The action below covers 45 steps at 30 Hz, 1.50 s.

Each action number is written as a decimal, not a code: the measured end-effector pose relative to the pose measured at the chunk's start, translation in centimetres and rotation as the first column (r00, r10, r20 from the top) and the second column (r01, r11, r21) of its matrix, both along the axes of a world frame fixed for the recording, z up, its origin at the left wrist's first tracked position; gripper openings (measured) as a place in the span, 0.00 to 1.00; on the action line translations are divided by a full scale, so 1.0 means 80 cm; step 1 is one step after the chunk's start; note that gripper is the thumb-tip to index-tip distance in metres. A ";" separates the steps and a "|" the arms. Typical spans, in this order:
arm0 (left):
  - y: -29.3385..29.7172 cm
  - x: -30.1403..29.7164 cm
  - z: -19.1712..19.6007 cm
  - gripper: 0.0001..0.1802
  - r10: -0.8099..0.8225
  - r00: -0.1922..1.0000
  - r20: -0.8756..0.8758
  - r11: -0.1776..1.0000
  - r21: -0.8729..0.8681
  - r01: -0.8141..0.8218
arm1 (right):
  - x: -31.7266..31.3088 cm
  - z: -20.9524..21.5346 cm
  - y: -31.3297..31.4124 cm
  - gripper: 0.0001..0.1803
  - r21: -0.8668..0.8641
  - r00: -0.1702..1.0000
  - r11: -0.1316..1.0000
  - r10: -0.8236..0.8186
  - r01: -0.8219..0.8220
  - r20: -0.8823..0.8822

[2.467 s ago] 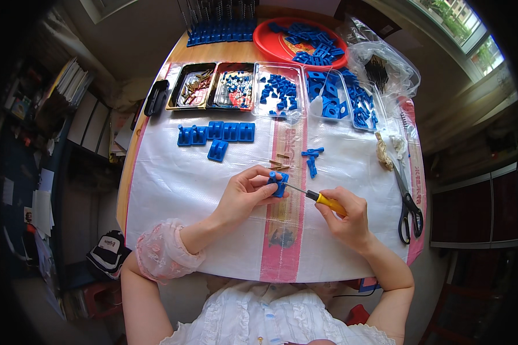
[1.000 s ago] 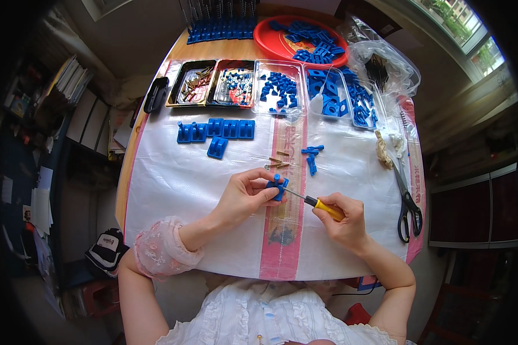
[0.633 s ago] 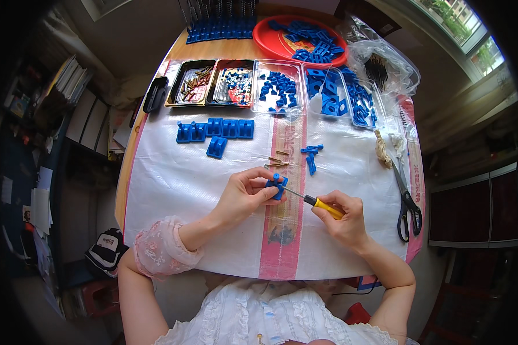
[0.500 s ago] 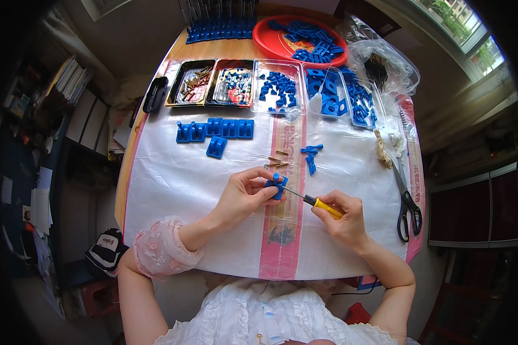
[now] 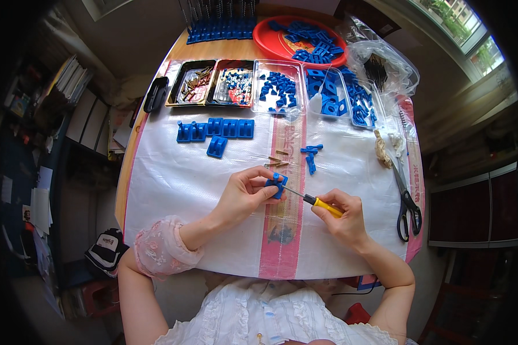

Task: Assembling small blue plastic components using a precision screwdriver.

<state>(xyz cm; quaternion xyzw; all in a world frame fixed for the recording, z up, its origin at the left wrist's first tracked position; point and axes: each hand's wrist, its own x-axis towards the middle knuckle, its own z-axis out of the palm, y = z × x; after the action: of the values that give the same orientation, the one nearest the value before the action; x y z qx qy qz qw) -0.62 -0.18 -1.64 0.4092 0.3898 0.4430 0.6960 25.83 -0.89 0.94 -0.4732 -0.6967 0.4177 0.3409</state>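
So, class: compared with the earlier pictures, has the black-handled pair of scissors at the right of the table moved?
No. The scissors lie in the same spot as before, beside the pink stripe along the white sheet's right edge, blades pointing away from the person.

Black-handled scissors (image 5: 407, 202) at the sheet's right edge; red tray (image 5: 282, 43) of blue parts at the far end; row of joined blue blocks (image 5: 216, 129) left of centre; brass screws (image 5: 276, 161) mid-sheet.

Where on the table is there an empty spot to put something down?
The white sheet is bare left of the left hand, below the row of blue blocks. Another bare patch lies between the right hand and the scissors. The far edge, with the trays, is crowded.
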 end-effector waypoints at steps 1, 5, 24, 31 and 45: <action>0.000 0.000 0.000 0.09 0.003 1.000 0.003 1.000 0.001 -0.003 | 0.000 0.000 0.000 0.09 -0.003 1.000 1.000 0.000 0.000 0.000; 0.000 0.001 0.002 0.09 0.008 1.000 -0.004 1.000 -0.004 -0.008 | 0.000 0.003 0.000 0.08 -0.005 1.000 1.000 -0.001 0.001 0.002; -0.002 0.007 0.011 0.20 -0.032 0.992 -0.121 0.998 0.043 0.038 | 0.027 0.024 0.031 0.09 -0.092 0.998 0.995 0.045 -0.049 -0.045; -0.018 0.015 0.021 0.18 -0.105 0.911 -0.399 0.937 0.266 0.225 | -0.003 0.013 0.004 0.22 -0.162 0.971 0.970 0.152 -0.182 -0.184; -0.028 0.021 0.014 0.15 -0.039 0.856 -0.516 0.867 0.408 0.285 | -0.014 0.011 -0.007 0.08 -0.052 0.992 0.991 0.124 -0.124 0.004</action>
<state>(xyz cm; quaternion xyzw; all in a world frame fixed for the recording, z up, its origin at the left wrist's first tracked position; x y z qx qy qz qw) 1.04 -2.44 -0.55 0.6967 0.3973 0.3430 0.4890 24.74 -1.44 1.86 -0.4392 -0.7148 0.4544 0.2995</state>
